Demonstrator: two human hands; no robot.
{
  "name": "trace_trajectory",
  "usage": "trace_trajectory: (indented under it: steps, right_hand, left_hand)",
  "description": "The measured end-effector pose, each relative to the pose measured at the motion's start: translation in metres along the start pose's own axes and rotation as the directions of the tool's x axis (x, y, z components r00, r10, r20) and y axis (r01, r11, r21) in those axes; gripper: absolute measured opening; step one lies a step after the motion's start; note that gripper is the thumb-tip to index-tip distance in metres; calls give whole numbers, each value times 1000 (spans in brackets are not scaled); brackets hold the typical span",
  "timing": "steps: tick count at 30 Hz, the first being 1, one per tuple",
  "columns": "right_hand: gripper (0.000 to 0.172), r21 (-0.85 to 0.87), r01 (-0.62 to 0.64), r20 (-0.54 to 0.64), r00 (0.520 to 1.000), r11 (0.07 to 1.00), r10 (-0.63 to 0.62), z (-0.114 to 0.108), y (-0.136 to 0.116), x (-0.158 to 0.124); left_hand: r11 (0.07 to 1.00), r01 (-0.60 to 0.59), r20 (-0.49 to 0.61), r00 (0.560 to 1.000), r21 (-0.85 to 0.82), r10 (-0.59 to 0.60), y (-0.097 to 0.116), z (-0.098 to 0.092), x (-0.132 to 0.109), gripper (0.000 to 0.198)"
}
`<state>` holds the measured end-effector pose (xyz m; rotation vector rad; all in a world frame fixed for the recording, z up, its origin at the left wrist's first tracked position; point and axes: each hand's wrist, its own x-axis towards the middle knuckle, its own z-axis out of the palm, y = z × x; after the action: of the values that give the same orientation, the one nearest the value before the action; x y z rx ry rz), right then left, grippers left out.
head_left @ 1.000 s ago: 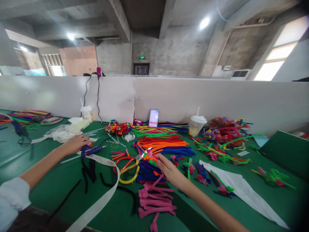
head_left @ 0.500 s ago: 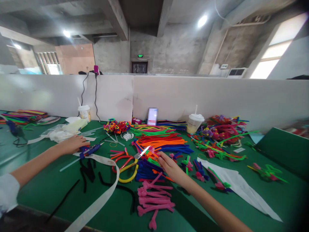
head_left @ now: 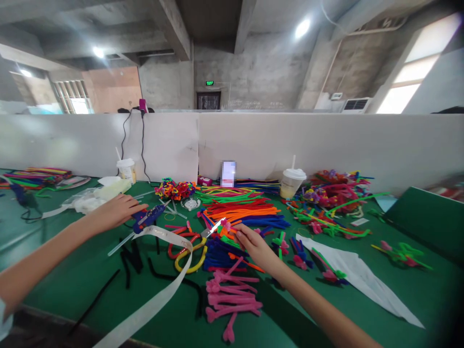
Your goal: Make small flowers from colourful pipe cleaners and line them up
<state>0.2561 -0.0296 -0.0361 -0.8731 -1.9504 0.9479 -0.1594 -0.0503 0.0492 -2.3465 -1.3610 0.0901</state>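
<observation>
My left hand [head_left: 118, 211] lies over a blue hot glue gun [head_left: 149, 217] and appears to hold it, with a white paper strip [head_left: 154, 297] curving up past the gun. My right hand [head_left: 255, 247] pinches a small piece of pipe cleaner [head_left: 227, 227], pink and orange, above the bright heap of orange pipe cleaners [head_left: 241, 211]. Beside those fingers rest scissors [head_left: 188, 252] with yellow and red handles, their blades [head_left: 213, 228] pointing toward the piece. Pink pipe-cleaner shapes [head_left: 232, 299] lie nearer me.
The green work table [head_left: 72, 285] carries black pipe cleaners [head_left: 130, 256], a tangled multicoloured heap [head_left: 335, 193], a plastic bag [head_left: 87, 204], and lidded cups [head_left: 293, 183] with straws. A white partition [head_left: 290, 145] stands along the far edge. A white sheet [head_left: 348, 273] lies at right.
My left hand has moved forward and to the right, and the glue gun has shifted with it. The white strip now arches over the scissors. My right hand has barely moved.
</observation>
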Motion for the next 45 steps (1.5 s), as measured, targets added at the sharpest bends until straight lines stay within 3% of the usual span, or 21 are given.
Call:
trace_trajectory:
  steps: [3, 8, 11, 14, 19, 25, 28, 31, 40, 45]
  right_hand:
    - [26, -65, 34, 10, 999, 997, -33, 0, -2, -1]
    - [24, -232, 171, 66, 985, 958, -159, 6, -24, -7]
    - [23, -264, 351, 204, 931, 898, -304, 20, -44, -9]
    - [23, -279, 477, 354, 858, 833, -373, 40, -58, -6]
    - [23, -300, 545, 456, 803, 783, -384, 68, -58, 1]
    - [21, -255, 541, 532, 771, 802, -351, 81, -55, 2]
    - [21, -239, 517, 525, 781, 822, -338, 82, -54, 2]
    - [22, -240, 457, 484, 821, 856, -303, 81, -49, 3]
    - [24, -144, 295, 385, 896, 944, -222, 69, -41, -1]
    - [25, -139, 215, 331, 930, 967, -160, 63, -37, -1]
  left_hand:
    - [997, -72, 66, 995, 35, 69, 10, -1, 10, 42]
    - [990, -73, 115, 992, 119, 59, 16, 1, 12, 45]
    - [988, -54, 117, 992, 143, 37, 11, 3, 9, 45]
    - [990, -19, 93, 996, 143, 6, -1, 5, 4, 42]
    - [986, 21, 73, 997, 166, -34, -24, 7, -9, 41]
    - [995, 22, 15, 1000, 100, -23, -34, 1, -22, 37]
    - [997, 1, -15, 1000, 77, 1, -33, -4, -22, 36]
    - [997, -9, -46, 999, 76, 13, -32, -5, -20, 35]
    - [986, -61, -91, 993, 156, 76, -40, 9, -17, 31]
    - [990, -5, -73, 997, 144, 16, -39, -3, -19, 34]
